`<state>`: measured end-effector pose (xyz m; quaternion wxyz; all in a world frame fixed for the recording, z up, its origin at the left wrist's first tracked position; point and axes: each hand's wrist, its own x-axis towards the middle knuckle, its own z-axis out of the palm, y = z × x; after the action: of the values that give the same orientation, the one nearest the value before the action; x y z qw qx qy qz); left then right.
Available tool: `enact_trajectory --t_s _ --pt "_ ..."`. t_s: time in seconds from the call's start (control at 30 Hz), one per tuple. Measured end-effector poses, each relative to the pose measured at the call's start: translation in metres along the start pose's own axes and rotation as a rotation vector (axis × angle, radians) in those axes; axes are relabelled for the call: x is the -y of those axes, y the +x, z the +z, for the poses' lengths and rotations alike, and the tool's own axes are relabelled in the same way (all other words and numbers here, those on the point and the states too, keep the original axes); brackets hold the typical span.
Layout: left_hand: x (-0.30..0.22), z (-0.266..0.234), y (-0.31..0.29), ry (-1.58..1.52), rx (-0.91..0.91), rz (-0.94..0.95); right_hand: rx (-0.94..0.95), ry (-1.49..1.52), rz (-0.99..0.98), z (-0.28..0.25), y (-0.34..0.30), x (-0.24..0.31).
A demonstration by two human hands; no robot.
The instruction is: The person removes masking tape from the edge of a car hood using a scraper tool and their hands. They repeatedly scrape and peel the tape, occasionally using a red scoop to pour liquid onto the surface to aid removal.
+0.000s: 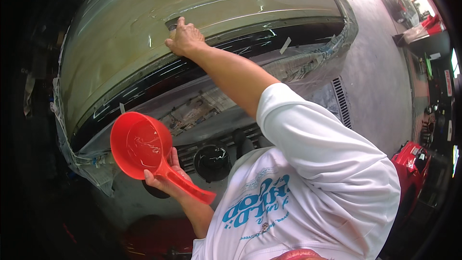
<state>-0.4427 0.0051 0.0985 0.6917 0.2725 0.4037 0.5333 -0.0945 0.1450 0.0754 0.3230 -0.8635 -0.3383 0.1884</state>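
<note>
My left hand (175,175) holds a red plastic dipper (121,161) from below, its fingers and thumb around the base of the handle. Some clear liquid shows inside the dipper. On the wet, dull olive car roof (115,48), my right hand (186,38) presses down a small dark grey piece that looks like sandpaper (172,23). Its fingers are bent over the piece and hide most of it. Water glints on the panel around that hand.
Plastic sheeting (101,168) and newspaper (197,108) cover the car's side below a glossy black strip (250,38). A black bucket (212,161) stands on the floor by my feet. To the right are a floor drain grate (341,101) and a red vehicle (410,163).
</note>
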Motion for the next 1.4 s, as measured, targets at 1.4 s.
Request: enact_trajectory --t_s 1.4 --pt "0.137 0.267 -0.007 0.445 0.524 -0.263 -0.514 1.201 0.449 -0.209 -0.334 -0.36"
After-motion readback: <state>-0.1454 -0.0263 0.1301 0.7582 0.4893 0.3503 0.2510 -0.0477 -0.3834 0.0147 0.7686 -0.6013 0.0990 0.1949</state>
